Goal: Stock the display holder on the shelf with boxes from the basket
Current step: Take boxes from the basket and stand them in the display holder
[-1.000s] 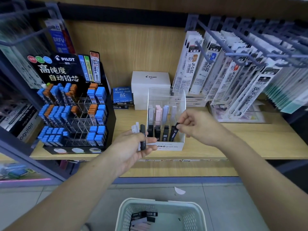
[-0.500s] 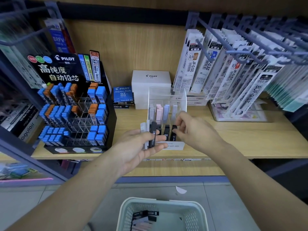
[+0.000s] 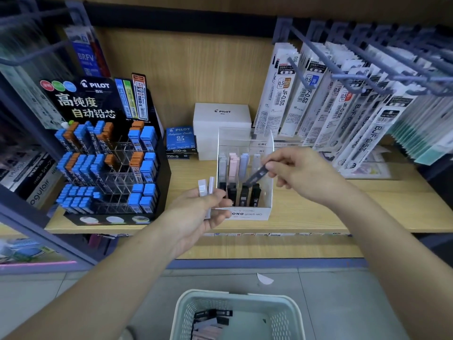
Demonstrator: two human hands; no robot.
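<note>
A clear acrylic display holder (image 3: 266,209) stands on the wooden shelf, with black boxes in its front row and grey, pink and lilac ones behind. My right hand (image 3: 297,174) pinches a slim black box (image 3: 257,176), tilted, just above the front right slots. My left hand (image 3: 196,213) is in front of the holder's left side and grips a few slim white boxes (image 3: 205,190) upright. A pale green basket (image 3: 235,296) sits on the floor below, with black and pale boxes inside.
A black Pilot lead display (image 3: 105,158) with blue and orange cases fills the shelf's left. White and blue Pilot boxes (image 3: 221,119) stand behind the holder. Refill packs (image 3: 343,101) hang on hooks at the right, reaching down near the shelf.
My right hand took a black box from my left hand and lifted it above the holder's front row. My left hand now holds only white boxes.
</note>
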